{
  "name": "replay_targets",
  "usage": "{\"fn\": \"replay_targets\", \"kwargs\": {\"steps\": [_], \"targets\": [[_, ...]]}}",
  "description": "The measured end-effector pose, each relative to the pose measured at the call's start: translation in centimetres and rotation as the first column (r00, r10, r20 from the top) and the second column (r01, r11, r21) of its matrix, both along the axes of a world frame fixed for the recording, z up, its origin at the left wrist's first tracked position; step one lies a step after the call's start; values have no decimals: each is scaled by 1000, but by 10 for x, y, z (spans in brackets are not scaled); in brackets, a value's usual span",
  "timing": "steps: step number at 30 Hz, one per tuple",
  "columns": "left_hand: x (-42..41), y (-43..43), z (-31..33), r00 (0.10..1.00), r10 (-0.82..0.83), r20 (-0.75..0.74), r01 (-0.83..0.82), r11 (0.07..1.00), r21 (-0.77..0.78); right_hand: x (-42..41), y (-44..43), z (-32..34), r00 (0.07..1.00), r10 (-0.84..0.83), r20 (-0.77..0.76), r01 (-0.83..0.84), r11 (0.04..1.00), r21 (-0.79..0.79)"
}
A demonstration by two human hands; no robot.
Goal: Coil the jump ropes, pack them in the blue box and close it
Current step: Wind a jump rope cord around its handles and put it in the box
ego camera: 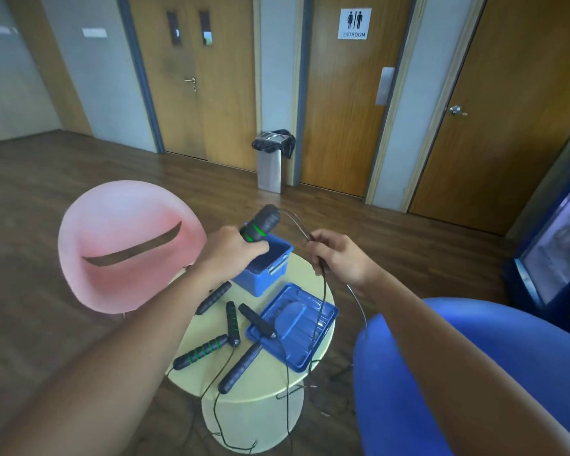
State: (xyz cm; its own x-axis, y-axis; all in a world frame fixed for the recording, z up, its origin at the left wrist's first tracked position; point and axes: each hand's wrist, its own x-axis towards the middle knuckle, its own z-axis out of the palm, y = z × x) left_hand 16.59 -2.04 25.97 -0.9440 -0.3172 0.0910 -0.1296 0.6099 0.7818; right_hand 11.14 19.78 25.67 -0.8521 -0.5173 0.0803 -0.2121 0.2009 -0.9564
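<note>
My left hand (232,250) grips a black jump rope handle (261,223) with green rings, held up over the open blue box (260,278). Its thin black cord (297,222) arcs right into my right hand (338,258), which pinches it; the cord then hangs down past the table edge. The box's blue lid (293,327) lies flat on the round pale-yellow table (267,390). Several more black handles (231,320) lie on the table, one partly on the lid, and their cords trail off the front edge toward the floor.
A pink chair (129,248) stands left of the table and a blue chair (441,373) at the right. A metal bin (270,166) stands by the wooden doors behind. A blue glass-door fridge (560,258) is at the far right.
</note>
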Motion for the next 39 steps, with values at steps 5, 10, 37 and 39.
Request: {"fn": "replay_targets", "kwargs": {"steps": [5, 10, 37, 39], "targets": [[-8, 9, 1, 990, 104, 92, -139, 745, 653, -3, -7, -12, 1000, -3, 6, 3, 998, 71], [-13, 16, 10, 990, 67, 121, -137, 345, 928, -4, -11, -12, 999, 26, 31, -28, 996, 90], [-16, -57, 9, 791, 491, 366, -400, -38, 916, 15, -9, -13, 985, 163, -61, -134, 935, 328], [-15, -57, 7, 829, 448, 336, -324, -106, 940, 14, -11, -12, 978, 206, -38, -181, 921, 345]]}}
